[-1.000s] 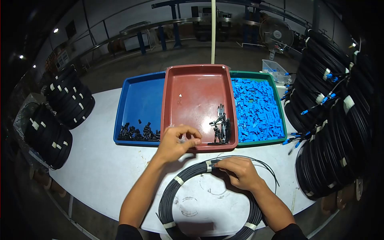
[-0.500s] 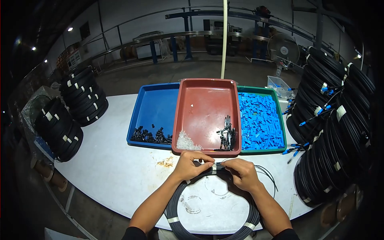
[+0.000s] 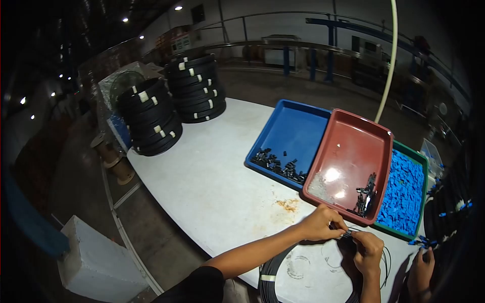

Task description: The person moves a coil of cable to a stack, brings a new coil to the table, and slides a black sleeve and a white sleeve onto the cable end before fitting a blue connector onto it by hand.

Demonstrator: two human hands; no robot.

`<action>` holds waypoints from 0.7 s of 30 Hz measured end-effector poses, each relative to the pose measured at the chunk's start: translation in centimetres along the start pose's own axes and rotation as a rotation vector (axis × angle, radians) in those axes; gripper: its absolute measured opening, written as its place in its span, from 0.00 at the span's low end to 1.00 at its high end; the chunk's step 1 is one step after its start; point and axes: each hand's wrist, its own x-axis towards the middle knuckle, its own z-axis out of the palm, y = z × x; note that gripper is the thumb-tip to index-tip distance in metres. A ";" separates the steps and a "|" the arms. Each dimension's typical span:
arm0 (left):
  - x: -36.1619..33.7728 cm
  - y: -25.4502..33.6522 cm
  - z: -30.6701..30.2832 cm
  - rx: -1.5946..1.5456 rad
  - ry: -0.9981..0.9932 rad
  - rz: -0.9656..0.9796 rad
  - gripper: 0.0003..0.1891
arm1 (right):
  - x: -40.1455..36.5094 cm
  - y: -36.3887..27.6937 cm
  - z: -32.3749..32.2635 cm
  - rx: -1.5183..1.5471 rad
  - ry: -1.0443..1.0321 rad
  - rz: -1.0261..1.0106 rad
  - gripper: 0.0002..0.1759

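Note:
A coil of black cable (image 3: 273, 270), bound with pale tape, lies on the white table in front of me, partly hidden under my arms. At its far side, my left hand (image 3: 322, 224) pinches a thin dark length of cable between thumb and fingers. My right hand (image 3: 369, 247) is closed close beside it, its fingertips on the same spot. The small details between the fingertips are too fine to make out. Loose cable ends curve out to the right of my right hand.
Beyond my hands stand a blue tray (image 3: 295, 126) with small black parts, a red tray (image 3: 353, 136) with clear and black pieces, and a green tray (image 3: 426, 177) of blue parts. Coil stacks (image 3: 197, 91) stand left. Another person's hand (image 3: 422, 270) is at right, near more coils.
My view has swung left and tilted, so trays and coil appear further right. Both hands stay together at the coil's far side. Another person's hand has come into view at right.

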 end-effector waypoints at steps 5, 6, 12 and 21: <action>-0.3 0.6 0.1 -0.047 -0.004 0.017 0.07 | -0.3 0.4 0.0 0.056 0.000 0.040 0.19; -0.4 0.6 0.0 -0.057 -0.017 0.004 0.08 | -0.2 0.3 0.0 0.066 -0.003 0.028 0.19; -0.2 0.2 -0.1 -0.187 -0.014 -0.017 0.09 | -0.4 -0.3 0.8 0.128 0.052 0.069 0.20; -0.3 0.0 -0.2 -0.269 -0.155 -0.077 0.09 | -1.0 -0.2 0.8 0.134 -0.018 0.095 0.13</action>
